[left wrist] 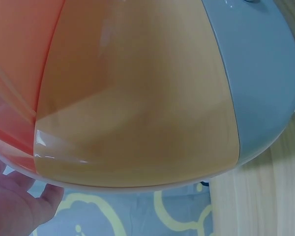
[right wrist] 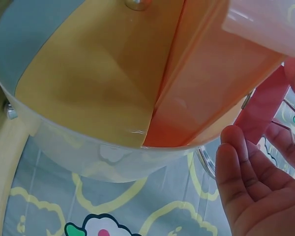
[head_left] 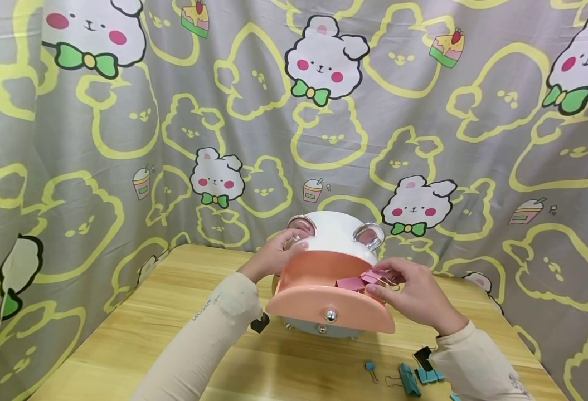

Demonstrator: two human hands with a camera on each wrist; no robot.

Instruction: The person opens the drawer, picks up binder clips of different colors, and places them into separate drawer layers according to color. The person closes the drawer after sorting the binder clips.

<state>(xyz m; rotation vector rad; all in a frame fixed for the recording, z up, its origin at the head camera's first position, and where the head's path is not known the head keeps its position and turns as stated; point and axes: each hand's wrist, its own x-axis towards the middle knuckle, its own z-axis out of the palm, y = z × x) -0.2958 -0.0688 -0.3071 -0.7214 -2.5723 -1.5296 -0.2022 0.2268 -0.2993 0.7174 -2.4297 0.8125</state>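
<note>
A round white desk organizer [head_left: 343, 223] with two silver-rimmed ears stands on the table, its orange top drawer [head_left: 330, 309] pulled out. My left hand [head_left: 278, 253] holds the organizer's upper left side at the ear, thumb on the front edge; the left wrist view shows part of this hand [left wrist: 19, 204] at the rim. My right hand [head_left: 416, 287] pinches a pink binder clip [head_left: 371, 277] over the drawer's right side. Another pink binder clip [head_left: 349, 284] lies in the drawer just left of it. In the right wrist view, the pinched clip's wire handles point toward the palm.
Below the orange drawer are a yellow drawer [left wrist: 137, 98] and a grey-blue drawer [left wrist: 260, 83], both closed. Teal binder clips [head_left: 409, 380] and a black one [head_left: 423, 357] lie at the front right. Another black clip [head_left: 260, 323] sits left of the organizer. A patterned curtain [head_left: 273, 122] hangs behind.
</note>
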